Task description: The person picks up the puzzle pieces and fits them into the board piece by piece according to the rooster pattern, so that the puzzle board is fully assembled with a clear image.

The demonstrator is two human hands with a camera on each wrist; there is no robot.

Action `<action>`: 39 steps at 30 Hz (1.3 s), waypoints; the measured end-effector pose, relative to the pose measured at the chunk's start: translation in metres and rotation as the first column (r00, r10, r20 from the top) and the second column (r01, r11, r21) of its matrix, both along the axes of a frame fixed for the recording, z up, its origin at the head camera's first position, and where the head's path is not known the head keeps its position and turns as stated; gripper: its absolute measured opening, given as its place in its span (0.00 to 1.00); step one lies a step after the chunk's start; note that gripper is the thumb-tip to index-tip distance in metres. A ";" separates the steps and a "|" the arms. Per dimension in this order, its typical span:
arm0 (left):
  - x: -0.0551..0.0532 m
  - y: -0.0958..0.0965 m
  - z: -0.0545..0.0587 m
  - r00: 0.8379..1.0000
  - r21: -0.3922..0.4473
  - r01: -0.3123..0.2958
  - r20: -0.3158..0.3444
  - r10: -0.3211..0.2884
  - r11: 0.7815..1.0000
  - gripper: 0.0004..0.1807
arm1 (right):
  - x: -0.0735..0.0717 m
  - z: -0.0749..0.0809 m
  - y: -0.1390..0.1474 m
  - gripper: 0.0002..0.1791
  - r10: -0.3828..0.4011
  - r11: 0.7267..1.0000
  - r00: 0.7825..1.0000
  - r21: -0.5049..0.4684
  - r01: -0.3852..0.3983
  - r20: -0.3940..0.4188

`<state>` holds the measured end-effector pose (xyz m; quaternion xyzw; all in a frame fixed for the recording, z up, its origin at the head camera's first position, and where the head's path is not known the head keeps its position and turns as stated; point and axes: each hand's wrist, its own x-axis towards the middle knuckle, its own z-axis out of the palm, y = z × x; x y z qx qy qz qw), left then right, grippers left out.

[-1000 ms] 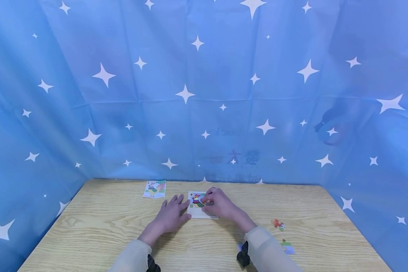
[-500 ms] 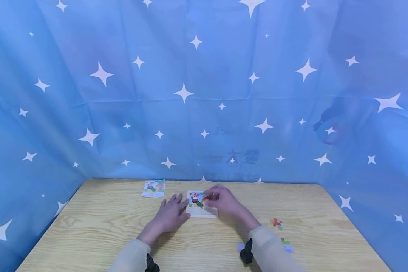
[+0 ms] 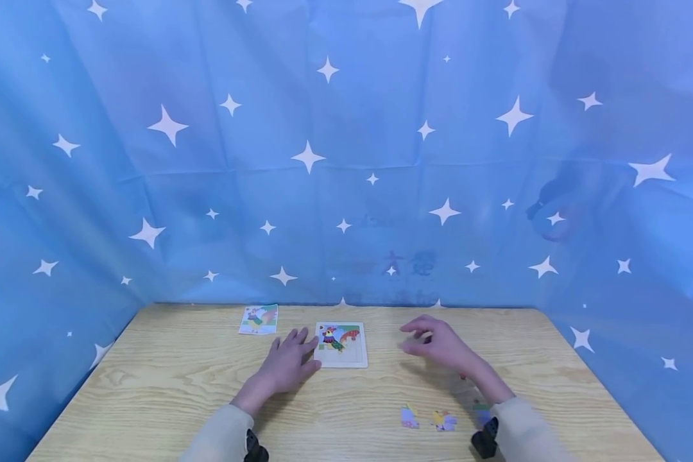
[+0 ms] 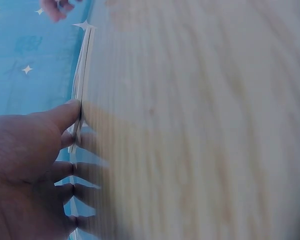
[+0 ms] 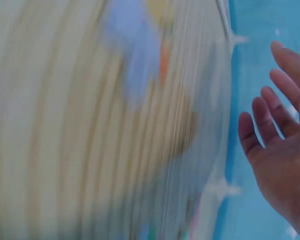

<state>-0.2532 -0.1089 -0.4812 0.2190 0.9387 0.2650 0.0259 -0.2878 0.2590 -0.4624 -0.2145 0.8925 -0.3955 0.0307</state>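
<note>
A white-framed jigsaw puzzle point(image 3: 352, 359) lies at the middle of the wooden table, its upper part filled with a colourful rooster picture. My left hand point(image 3: 289, 364) rests on the table with spread fingers, fingertips and thumb at the puzzle's left edge. In the left wrist view the thumb point(image 4: 65, 114) touches the frame's side. My right hand point(image 3: 436, 346) hovers right of the puzzle, its fingers loosely bent and nothing between them. The right wrist view shows that palm point(image 5: 280, 165) bare. Loose puzzle pieces point(image 3: 443, 421) lie near the right forearm, some partly hidden by it.
A small picture card point(image 3: 259, 319) with a rooster lies at the back left of the wooden table point(image 3: 167, 378). Another loose piece point(image 3: 409, 417) sits toward the front. A blue curtain point(image 3: 346, 160) with white stars hangs behind the table and along both sides.
My right hand has left the puzzle and moved right, leaving a red tail piece visible in the frame. The left hand has stayed at the puzzle's left edge.
</note>
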 end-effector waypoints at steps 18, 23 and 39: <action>-0.003 -0.001 -0.010 1.000 0.030 0.011 -0.019 -0.010 0.999 0.31 | 0.034 0.000 0.100 0.24 -0.113 0.989 0.993 0.095 0.110 0.027; -0.004 -0.001 -0.008 1.000 0.027 0.004 -0.011 -0.003 1.000 0.31 | 0.039 -0.003 0.109 0.24 -0.096 0.990 0.994 0.105 0.090 0.049; -0.010 -0.002 -0.018 1.000 0.032 -0.008 -0.025 0.009 0.999 0.30 | 0.050 -0.011 0.122 0.20 -0.061 0.994 0.997 0.089 0.058 0.037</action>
